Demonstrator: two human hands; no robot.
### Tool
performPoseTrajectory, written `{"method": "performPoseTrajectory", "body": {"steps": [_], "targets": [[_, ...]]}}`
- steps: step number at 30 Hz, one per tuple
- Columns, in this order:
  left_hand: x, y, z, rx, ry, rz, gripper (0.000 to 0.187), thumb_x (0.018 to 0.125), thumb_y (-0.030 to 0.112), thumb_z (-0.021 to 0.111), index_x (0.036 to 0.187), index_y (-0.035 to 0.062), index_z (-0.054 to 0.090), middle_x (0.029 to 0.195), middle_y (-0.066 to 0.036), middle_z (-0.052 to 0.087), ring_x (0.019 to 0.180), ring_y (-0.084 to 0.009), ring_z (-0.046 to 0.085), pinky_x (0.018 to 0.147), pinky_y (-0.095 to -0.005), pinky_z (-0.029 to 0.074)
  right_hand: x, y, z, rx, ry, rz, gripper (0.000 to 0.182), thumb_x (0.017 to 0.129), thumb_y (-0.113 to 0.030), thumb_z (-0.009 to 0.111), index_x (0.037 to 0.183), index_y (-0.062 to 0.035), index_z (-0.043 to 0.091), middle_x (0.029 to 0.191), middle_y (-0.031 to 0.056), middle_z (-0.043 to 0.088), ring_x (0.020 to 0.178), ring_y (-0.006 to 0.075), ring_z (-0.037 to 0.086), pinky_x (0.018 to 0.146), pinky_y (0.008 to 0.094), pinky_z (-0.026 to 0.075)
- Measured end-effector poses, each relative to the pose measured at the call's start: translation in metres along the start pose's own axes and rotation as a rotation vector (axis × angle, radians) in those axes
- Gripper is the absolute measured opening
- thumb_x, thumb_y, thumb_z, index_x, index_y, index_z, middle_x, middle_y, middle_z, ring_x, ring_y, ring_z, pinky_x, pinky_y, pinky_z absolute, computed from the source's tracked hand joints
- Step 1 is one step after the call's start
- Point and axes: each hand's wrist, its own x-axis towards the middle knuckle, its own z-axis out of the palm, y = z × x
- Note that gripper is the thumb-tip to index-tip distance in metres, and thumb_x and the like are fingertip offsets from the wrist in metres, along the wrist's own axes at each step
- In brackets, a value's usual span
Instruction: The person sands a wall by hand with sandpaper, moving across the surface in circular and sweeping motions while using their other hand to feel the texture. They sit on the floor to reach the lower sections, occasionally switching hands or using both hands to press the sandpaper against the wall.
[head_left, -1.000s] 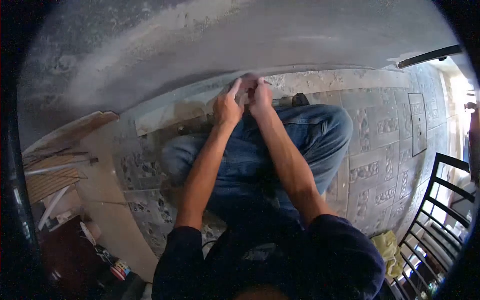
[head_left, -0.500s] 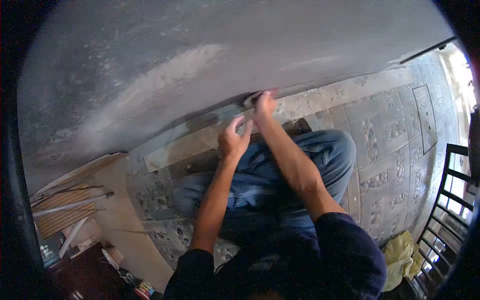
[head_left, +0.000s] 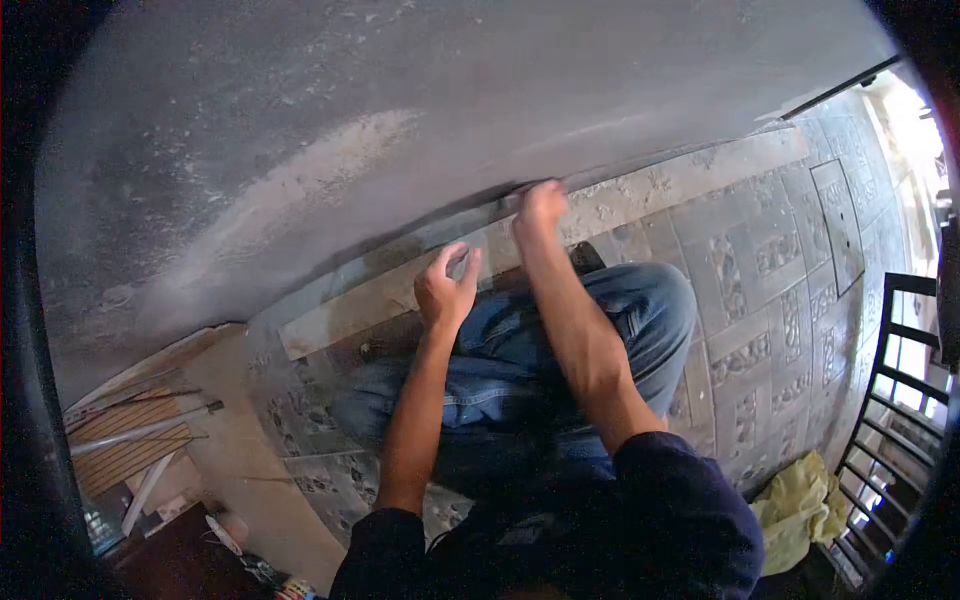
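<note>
My right hand is closed at the foot of the grey wall. Its fingers wrap a flat, trowel-like tool, mostly hidden and blurred, lying along the wall's bottom edge. To the left of it, my left hand hangs in the air above a pale strip on the floor. The thumb and fingers of that hand are curved but apart, with nothing seen between them. My bent knees in jeans are just below both hands.
The pale strip runs along the wall base over a patterned tile floor. A black metal rack and a yellowish cloth stand at right. Slatted wood and rods lie at left. A dark shape is near my right forearm.
My right hand has moved slightly right along the wall base. My left hand has drawn away to the left, widening the gap between the hands. The view has shifted a little.
</note>
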Motion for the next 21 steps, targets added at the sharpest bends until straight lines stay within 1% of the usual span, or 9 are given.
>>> {"method": "performPoseTrajectory", "body": {"steps": [2,3,4,5,7,11,16,19,21], "targets": [[-0.003,-0.003,-0.003,-0.005,0.019,0.011,0.036,0.083,0.039,0.069,0.1,0.0064,0.069,0.095,-0.011,0.071,0.091,-0.0257,0.069,0.079,-0.0345,0.052,-0.012,-0.041,0.002,0.147,0.139,-0.058,0.038,0.095,-0.032,0.047,0.105,0.0031,0.057,0.084,0.0127,0.064,0.071,0.0265,0.06,0.073,0.0381,0.051],[-0.003,-0.002,-0.004,0.003,0.0,-0.019,0.036,0.083,0.039,0.069,0.1,0.0065,0.069,0.094,-0.011,0.071,0.091,-0.0258,0.069,0.079,-0.0345,0.052,0.003,-0.011,-0.001,-0.044,0.072,-0.493,0.039,0.095,-0.032,0.047,0.108,0.0029,0.057,0.082,0.0127,0.064,0.069,0.0279,0.06,0.072,0.0395,0.051],[-0.001,0.0,-0.004,0.008,-0.018,-0.041,0.036,0.083,0.038,0.069,0.099,0.0065,0.069,0.094,-0.011,0.071,0.091,-0.0258,0.069,0.079,-0.0344,0.052,0.006,0.012,0.0,-0.035,0.07,-0.496,0.039,0.095,-0.032,0.047,0.108,0.0029,0.057,0.082,0.0127,0.064,0.069,0.0279,0.06,0.072,0.0395,0.051],[0.003,0.003,-0.004,0.008,-0.017,-0.029,0.036,0.083,0.038,0.069,0.099,0.0065,0.069,0.094,-0.011,0.071,0.091,-0.0258,0.069,0.079,-0.0344,0.052,0.001,0.035,0.002,-0.38,0.051,-0.497,0.039,0.096,-0.032,0.045,0.11,0.0026,0.055,0.085,0.0127,0.064,0.072,0.0273,0.061,0.073,0.0396,0.051],[0.001,0.007,-0.003,0.03,-0.008,-0.037,0.036,0.083,0.038,0.068,0.1,0.006,0.069,0.093,-0.011,0.071,0.091,-0.0258,0.069,0.079,-0.0343,0.052,-0.03,0.023,0.001,-0.706,-0.058,-0.217,0.046,0.096,-0.026,0.044,0.128,0.0069,0.047,0.11,0.0228,0.064,0.101,0.0325,0.063,0.089,0.0397,0.045],[-0.004,0.004,-0.006,0.034,-0.008,-0.02,0.036,0.083,0.038,0.068,0.099,0.0056,0.069,0.093,-0.011,0.071,0.089,-0.0258,0.069,0.078,-0.0347,0.052,0.019,0.004,-0.007,-0.084,0.096,-0.092,0.044,0.095,-0.027,0.046,0.122,0.0058,0.054,0.113,0.022,0.063,0.096,0.0291,0.063,0.076,0.0399,0.05],[0.0,0.003,-0.005,-0.021,-0.007,-0.016,0.036,0.084,0.037,0.068,0.099,0.005,0.069,0.091,-0.013,0.071,0.087,-0.0266,0.069,0.078,-0.0354,0.052,-0.031,-0.012,0.007,-0.245,0.09,-0.446,0.045,0.096,-0.024,0.045,0.129,0.0064,0.045,0.117,0.0218,0.06,0.097,0.0247,0.06,0.075,0.0393,0.049],[-0.003,0.005,-0.004,0.012,-0.017,0.015,0.036,0.084,0.037,0.068,0.1,0.0045,0.069,0.091,-0.013,0.071,0.088,-0.0268,0.069,0.079,-0.0355,0.052,-0.017,0.036,0.001,-0.779,-0.237,-0.005,0.043,0.095,-0.017,0.046,0.13,0.0064,0.044,0.123,0.0218,0.057,0.108,0.0262,0.058,0.085,0.0394,0.048],[-0.002,0.005,-0.002,-0.014,-0.024,-0.002,0.036,0.084,0.037,0.068,0.099,0.0041,0.069,0.091,-0.013,0.071,0.088,-0.0268,0.069,0.079,-0.0354,0.052,-0.024,0.028,0.003,-0.281,-0.154,-0.053,0.042,0.094,-0.015,0.047,0.13,0.006,0.045,0.125,0.0201,0.057,0.112,0.0271,0.057,0.088,0.0386,0.047]]}}
